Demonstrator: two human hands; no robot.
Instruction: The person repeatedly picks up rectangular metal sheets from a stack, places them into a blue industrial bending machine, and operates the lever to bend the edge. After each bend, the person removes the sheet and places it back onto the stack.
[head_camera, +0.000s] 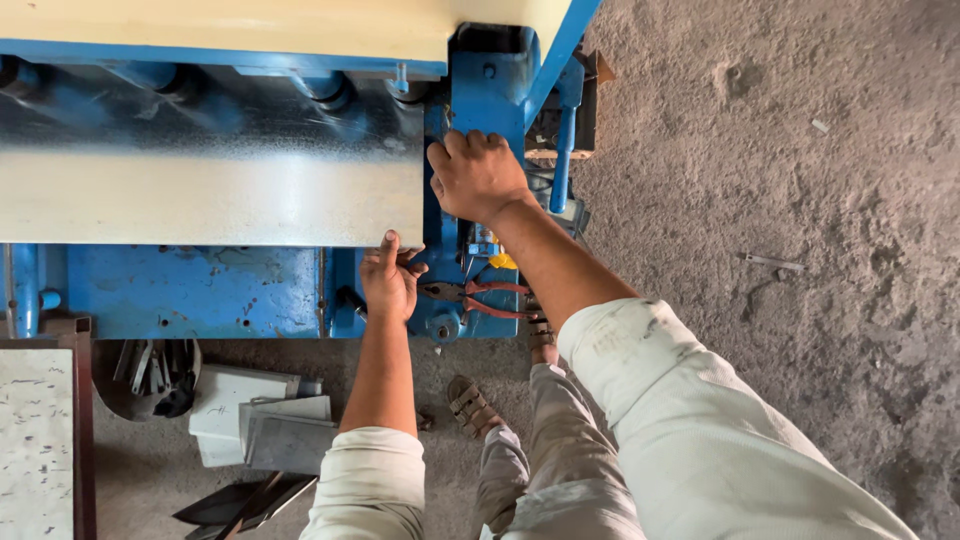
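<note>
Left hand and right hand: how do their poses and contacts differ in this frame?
The left hand sits lower, its fingers on the near edge of the pale flat metal sheet. The right hand reaches farther up, resting on the blue machine frame. Both arms wear rolled-up pale sleeves.

I have my left hand pinching the near right corner of the pale metal sheet lying on the blue machine. My right hand rests flat on the machine's blue side frame, just beyond and right of the left. Red-handled pliers lie just right of my left hand. Sheet offcuts sit on the floor below my left forearm.
</note>
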